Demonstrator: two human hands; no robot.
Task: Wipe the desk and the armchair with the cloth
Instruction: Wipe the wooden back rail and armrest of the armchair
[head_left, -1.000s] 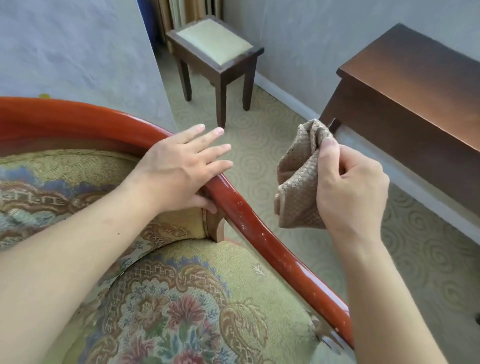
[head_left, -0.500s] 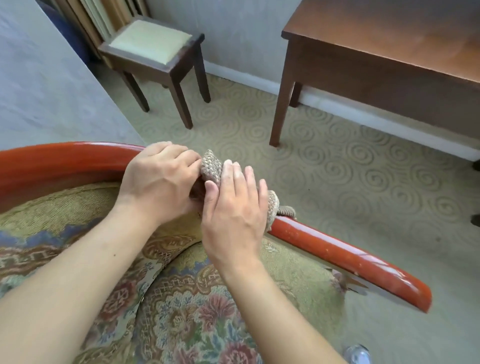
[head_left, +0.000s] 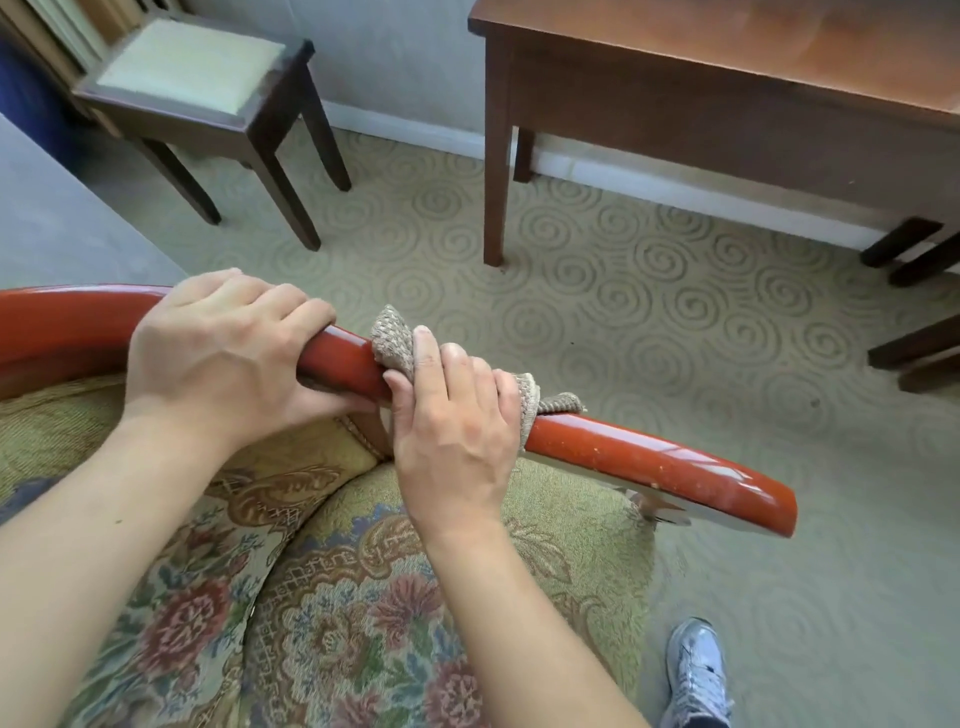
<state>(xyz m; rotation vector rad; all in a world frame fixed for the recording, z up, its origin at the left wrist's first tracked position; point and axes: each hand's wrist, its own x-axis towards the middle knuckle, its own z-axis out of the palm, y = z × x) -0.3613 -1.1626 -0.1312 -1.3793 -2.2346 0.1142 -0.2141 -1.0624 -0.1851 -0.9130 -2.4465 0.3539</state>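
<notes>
Cloth: the bumpy tan woven cloth (head_left: 397, 335) lies on the shiny red wooden armrest (head_left: 649, 460), under the fingers.
Right hand (head_left: 452, 426): presses the cloth, fingers curled over it.
Left hand (head_left: 218, 353): at 9 o'clock of the cloth, grips the armrest.

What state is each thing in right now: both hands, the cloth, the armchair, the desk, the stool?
left hand: gripping the red armrest, fingers curled over it.
right hand: pressing the cloth onto the armrest, fingers wrapped over it.
cloth: bunched, draped over the rail under the right hand.
armchair: seat unoccupied, armrest glossy with pale specks.
desk: upright against the wall, visible top bare.
stool: upright, nothing on its cushion.
</notes>
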